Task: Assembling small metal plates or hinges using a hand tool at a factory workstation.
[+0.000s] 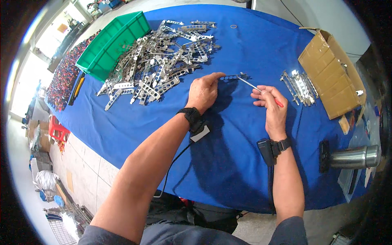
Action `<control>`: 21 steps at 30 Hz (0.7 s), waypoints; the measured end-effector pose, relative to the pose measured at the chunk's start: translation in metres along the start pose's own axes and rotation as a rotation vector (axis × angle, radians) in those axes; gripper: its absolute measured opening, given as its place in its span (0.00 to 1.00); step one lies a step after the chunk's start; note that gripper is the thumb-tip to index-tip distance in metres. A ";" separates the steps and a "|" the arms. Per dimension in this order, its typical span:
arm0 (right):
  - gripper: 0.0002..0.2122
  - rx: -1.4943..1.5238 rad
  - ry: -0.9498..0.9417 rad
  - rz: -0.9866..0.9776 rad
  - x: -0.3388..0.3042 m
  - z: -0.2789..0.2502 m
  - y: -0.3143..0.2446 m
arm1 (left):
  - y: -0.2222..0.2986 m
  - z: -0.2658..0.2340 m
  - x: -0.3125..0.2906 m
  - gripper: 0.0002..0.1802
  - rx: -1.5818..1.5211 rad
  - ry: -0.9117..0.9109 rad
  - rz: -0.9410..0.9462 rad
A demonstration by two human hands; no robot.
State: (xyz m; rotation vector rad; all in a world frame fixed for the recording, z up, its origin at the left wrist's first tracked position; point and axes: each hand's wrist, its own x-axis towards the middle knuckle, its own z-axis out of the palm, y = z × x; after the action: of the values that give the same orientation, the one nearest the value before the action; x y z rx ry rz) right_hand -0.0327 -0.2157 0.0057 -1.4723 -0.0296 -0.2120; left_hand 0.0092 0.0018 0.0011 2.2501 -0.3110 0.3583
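A person leans over a worktop point(261, 45) spread with blue cloth, a perforated metal strip point(230, 77) out in front, ahead of both wrists and right of the main heap. The left hand point(202, 93) has its grip clamped on the strip's left end, thumb and forefinger together. The right hand point(274, 109) has its grip clamped on a slim tool point(249, 84) with a red handle, the fingers wrapped near where handle meets shaft. The shaft slants up and leftward to the strip's right part; whether the tip touches cannot be told.

Dark bands circle both wrists, the left band point(191, 117) trailing a cable toward the lap and the right band point(281, 145) bearing a black case. Beyond the left hand, a loose pile point(157, 61) of similar metal pieces sprawls against a green crate point(96, 61) tipped toward it. To the right, a smaller batch point(302, 87) lies roughly side by side, just beside a brown carton point(330, 73). A steel flask point(355, 157) lies on its side nearer the person, and a small ring point(233, 26) sits near the far edge. At left, a red stool point(58, 130) stands on the floor.
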 end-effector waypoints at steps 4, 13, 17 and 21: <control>0.10 -0.011 0.043 -0.017 0.001 0.003 0.001 | 0.001 0.000 0.000 0.14 -0.003 -0.014 -0.027; 0.10 -0.001 -0.028 -0.015 0.000 0.000 0.002 | 0.000 0.000 0.000 0.14 -0.007 -0.017 -0.035; 0.11 0.015 0.002 -0.015 0.000 0.004 -0.002 | -0.001 0.000 0.001 0.14 -0.012 -0.012 -0.033; 0.11 0.012 0.021 0.034 0.001 0.000 0.001 | -0.001 0.000 0.001 0.14 -0.013 -0.005 -0.022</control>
State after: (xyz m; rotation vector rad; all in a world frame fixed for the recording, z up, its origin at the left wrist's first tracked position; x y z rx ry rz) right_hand -0.0318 -0.2156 0.0052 -1.4579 0.0111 -0.1998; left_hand 0.0103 0.0024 0.0003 2.2405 -0.2897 0.3379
